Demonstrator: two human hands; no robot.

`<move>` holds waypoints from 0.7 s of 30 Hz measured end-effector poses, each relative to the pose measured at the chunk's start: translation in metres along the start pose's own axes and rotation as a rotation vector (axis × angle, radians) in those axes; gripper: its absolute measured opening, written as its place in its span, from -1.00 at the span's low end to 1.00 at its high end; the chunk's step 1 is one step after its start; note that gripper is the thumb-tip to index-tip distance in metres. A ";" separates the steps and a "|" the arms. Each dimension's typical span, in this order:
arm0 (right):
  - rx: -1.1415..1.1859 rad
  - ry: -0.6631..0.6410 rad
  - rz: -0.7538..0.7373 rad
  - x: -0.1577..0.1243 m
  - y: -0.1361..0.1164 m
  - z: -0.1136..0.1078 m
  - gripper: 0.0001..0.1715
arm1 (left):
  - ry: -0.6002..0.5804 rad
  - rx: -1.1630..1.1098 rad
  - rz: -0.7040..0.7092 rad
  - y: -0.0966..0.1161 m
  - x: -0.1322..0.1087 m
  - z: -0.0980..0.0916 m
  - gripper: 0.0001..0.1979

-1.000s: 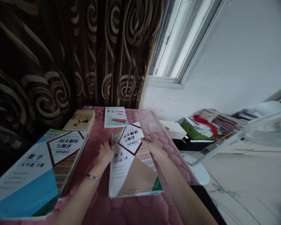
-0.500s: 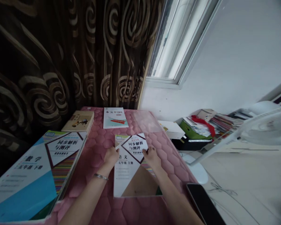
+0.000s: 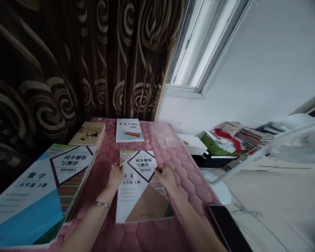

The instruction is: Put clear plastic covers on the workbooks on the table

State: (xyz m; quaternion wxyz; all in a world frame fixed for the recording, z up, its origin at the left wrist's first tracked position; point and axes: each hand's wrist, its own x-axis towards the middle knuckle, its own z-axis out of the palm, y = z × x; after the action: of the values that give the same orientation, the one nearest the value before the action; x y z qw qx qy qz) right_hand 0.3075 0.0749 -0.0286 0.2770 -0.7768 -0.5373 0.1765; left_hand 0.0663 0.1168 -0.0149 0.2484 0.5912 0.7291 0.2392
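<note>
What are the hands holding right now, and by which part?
A white paperback Chinese workbook, held at its upper sides: left hand on the left edge, right hand on the right edge.

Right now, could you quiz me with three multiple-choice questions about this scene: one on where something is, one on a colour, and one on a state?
1. Where is the left hand?
A. At the edge of the Chinese-language workbook
B. On the mathematics workbook
C. On the windowsill

2. What colour is the quilted cover under the books?
A. Green
B. Pink
C. White

3. What state is the Chinese-language workbook in?
A. Open
B. Standing upright
C. Closed, cover up

Answers:
1. A: the hand meets the workbook's left edge.
2. B: pink padding shows around the books.
3. C: its title cover faces up.
</note>
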 end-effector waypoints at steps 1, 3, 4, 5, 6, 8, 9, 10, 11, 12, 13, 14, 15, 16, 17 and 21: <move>0.000 -0.015 0.006 0.001 0.000 -0.001 -0.89 | 0.001 -0.003 -0.007 0.000 -0.001 0.002 -0.59; -0.003 -0.057 0.016 0.005 0.000 -0.005 -0.84 | 0.002 -0.005 -0.016 0.001 -0.002 0.005 -0.56; -0.005 -0.080 0.018 0.007 0.000 -0.007 -0.78 | 0.004 -0.004 -0.014 0.002 -0.003 0.005 -0.57; -0.005 -0.097 0.018 0.009 0.000 -0.008 -0.71 | 0.007 -0.001 -0.011 0.001 -0.003 0.005 -0.59; -0.004 -0.108 0.018 0.011 0.000 -0.009 -0.66 | 0.009 0.004 -0.008 0.001 -0.002 0.004 -0.61; -0.003 -0.109 0.009 0.013 0.000 -0.008 -0.62 | 0.015 0.019 0.003 -0.001 -0.001 0.000 -0.65; -0.004 -0.102 0.005 0.013 -0.001 -0.007 -0.62 | 0.020 0.029 0.009 -0.002 -0.001 -0.002 -0.65; -0.008 -0.092 0.001 0.012 -0.002 -0.005 -0.62 | 0.028 0.040 0.016 -0.002 -0.002 -0.004 -0.65; -0.015 -0.081 -0.001 0.011 -0.002 -0.003 -0.63 | 0.039 0.051 0.023 -0.001 -0.004 -0.006 -0.63; -0.024 -0.073 -0.001 0.010 -0.003 0.000 -0.64 | 0.055 0.060 0.029 0.001 -0.008 -0.007 -0.61; -0.033 -0.069 0.000 0.008 -0.004 0.002 -0.64 | 0.080 0.076 0.045 0.004 -0.013 -0.007 -0.59; -0.040 -0.067 0.003 0.006 -0.005 0.005 -0.63 | 0.106 0.106 0.085 0.009 -0.021 -0.006 -0.56; -0.049 -0.063 0.007 0.004 -0.005 0.007 -0.62 | 0.116 0.140 0.144 0.016 -0.029 -0.002 -0.54; -0.061 -0.057 0.009 0.003 -0.005 0.009 -0.60 | 0.116 0.206 0.250 0.024 -0.038 0.004 -0.51; -0.077 -0.047 0.007 0.001 -0.005 0.011 -0.58 | 0.069 0.271 0.383 0.032 -0.047 0.012 -0.48; -0.141 0.001 -0.020 -0.004 -0.006 0.014 -0.56 | -0.242 0.323 0.673 0.059 -0.071 0.054 -0.44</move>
State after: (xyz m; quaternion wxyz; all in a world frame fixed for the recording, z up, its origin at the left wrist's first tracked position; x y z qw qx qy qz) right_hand 0.2942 0.0762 -0.0360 0.2237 -0.7892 -0.5558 0.1349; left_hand 0.1577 0.0612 -0.0130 0.1440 0.8526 0.4884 0.1180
